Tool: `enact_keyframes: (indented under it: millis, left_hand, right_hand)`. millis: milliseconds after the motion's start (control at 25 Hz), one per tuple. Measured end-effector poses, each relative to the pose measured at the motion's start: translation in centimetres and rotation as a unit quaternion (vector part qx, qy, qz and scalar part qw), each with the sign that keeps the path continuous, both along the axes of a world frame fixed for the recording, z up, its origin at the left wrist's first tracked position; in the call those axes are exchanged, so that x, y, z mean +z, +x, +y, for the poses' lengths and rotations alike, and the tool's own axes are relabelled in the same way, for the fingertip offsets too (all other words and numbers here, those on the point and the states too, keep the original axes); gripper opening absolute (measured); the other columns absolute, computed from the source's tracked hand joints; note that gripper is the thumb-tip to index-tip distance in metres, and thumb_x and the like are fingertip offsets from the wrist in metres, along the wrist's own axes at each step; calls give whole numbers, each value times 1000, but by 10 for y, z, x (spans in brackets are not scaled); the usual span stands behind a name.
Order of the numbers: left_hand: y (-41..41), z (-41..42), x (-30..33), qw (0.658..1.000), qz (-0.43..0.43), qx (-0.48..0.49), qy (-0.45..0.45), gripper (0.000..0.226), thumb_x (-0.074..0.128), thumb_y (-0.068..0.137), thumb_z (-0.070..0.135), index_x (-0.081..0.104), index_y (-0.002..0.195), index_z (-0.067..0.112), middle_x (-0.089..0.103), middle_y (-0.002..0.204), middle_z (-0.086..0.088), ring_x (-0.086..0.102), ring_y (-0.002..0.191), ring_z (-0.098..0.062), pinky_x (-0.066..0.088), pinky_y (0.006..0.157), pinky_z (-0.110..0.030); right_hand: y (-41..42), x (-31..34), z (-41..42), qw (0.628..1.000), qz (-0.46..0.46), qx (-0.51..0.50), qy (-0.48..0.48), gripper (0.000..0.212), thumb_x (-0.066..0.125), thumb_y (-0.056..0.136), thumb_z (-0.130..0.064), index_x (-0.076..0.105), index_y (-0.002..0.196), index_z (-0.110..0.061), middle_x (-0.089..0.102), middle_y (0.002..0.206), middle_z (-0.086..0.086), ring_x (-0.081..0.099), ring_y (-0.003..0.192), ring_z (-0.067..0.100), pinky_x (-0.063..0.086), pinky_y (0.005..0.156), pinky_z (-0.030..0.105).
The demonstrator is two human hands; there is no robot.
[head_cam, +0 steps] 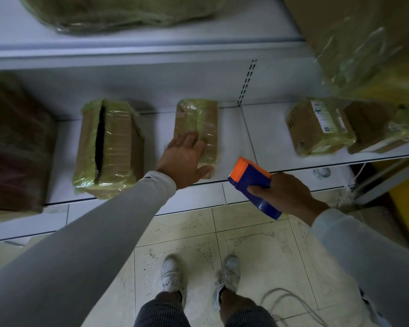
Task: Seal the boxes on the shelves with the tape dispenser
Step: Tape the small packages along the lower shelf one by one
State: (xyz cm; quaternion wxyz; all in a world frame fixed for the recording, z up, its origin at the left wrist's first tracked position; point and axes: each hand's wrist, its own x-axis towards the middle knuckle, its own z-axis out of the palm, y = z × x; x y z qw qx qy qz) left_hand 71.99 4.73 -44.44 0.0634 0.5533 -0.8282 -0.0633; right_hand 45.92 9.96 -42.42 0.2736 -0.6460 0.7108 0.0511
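Observation:
A small flat cardboard box wrapped in yellowish tape lies in the middle of the white shelf. My left hand lies on its near left end with fingers spread flat. My right hand grips a blue tape dispenser with an orange head, held just off the shelf's front edge, to the right of that box. A larger taped box with a dark open gap along its top stands to the left. Another taped box with a white label sits to the right.
A dark brown box fills the shelf's far left. An upper shelf carries a taped bundle. A big wrapped carton looms at the upper right. Tiled floor, my shoes and a loose cable lie below.

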Motion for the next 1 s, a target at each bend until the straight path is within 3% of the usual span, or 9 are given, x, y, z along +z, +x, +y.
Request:
enact_keyframes:
  millis: [120, 200, 320, 440, 520, 640, 800, 920, 1000]
  left_hand:
    - [-27, -2, 7, 992, 5, 118, -36, 84, 46, 67, 83, 50, 107, 9, 54, 116, -11, 50, 110, -31, 36, 103, -48]
    - [-47, -4, 0, 988, -13, 156, -16, 74, 59, 68, 67, 43, 111, 10, 47, 126, -13, 40, 125, -32, 24, 111, -51]
    - [-56, -2, -10, 984, -31, 177, -1, 62, 60, 70, 47, 39, 116, 11, 39, 138, -16, 30, 134, -34, 16, 114, -52]
    - [-52, -1, -12, 986, -25, 163, -8, 61, 59, 71, 47, 41, 117, 11, 39, 139, -15, 29, 136, -33, 15, 114, -51]
    - [-50, -2, -9, 989, 5, 149, -4, 66, 57, 74, 58, 43, 119, 12, 42, 137, -12, 32, 135, -30, 15, 114, -48]
    - [-45, 4, -6, 988, 72, 134, -2, 76, 38, 73, 73, 50, 121, 15, 44, 140, -9, 33, 135, -26, 14, 115, -47]
    - [-41, 24, -10, 988, 127, 92, 5, 77, 26, 82, 65, 46, 137, 14, 30, 153, -12, 21, 144, -30, 4, 116, -50]
    - [-27, 32, -3, 983, 112, 144, 25, 74, 40, 86, 65, 27, 149, 27, 12, 160, -5, 9, 147, -30, 6, 115, -53]
    - [-18, 35, -1, 974, 120, 175, 77, 74, 54, 86, 57, 24, 149, 32, 6, 160, -1, 15, 144, -32, 20, 114, -50]
  right_hand:
    - [-11, 8, 4, 1000, -15, -6, -10, 46, 59, 83, -62, 58, 76, -17, 64, 66, -1, 62, 60, 14, 45, 55, 26]
    - [-18, 13, 4, 999, -22, -16, -20, 45, 61, 83, -60, 58, 74, -17, 63, 65, -1, 61, 59, 14, 41, 53, 25]
    - [-27, 18, 4, 999, -34, -23, -26, 42, 63, 83, -58, 56, 72, -18, 62, 64, -1, 61, 58, 15, 38, 52, 25]
    - [-31, 22, 9, 998, -50, -29, -29, 41, 64, 84, -55, 53, 68, -19, 60, 60, -2, 60, 56, 16, 36, 51, 25]
    - [-31, 28, 10, 996, -72, -35, -30, 40, 64, 85, -52, 52, 67, -19, 58, 58, -2, 58, 55, 16, 35, 50, 24]
    - [-32, 38, 10, 995, -88, -27, -31, 40, 65, 86, -50, 50, 65, -19, 56, 56, -2, 56, 52, 16, 34, 49, 24]
    - [-38, 43, 8, 994, -106, -25, -31, 44, 66, 85, -49, 48, 61, -18, 53, 53, 0, 52, 49, 17, 33, 50, 24]
    - [-39, 51, 4, 992, -114, -31, -43, 47, 67, 82, -55, 50, 61, -17, 56, 56, 2, 56, 53, 20, 35, 51, 27]
    - [-37, 58, 3, 990, -127, -25, -52, 50, 67, 82, -57, 48, 59, -17, 53, 53, 1, 53, 51, 18, 33, 50, 27]
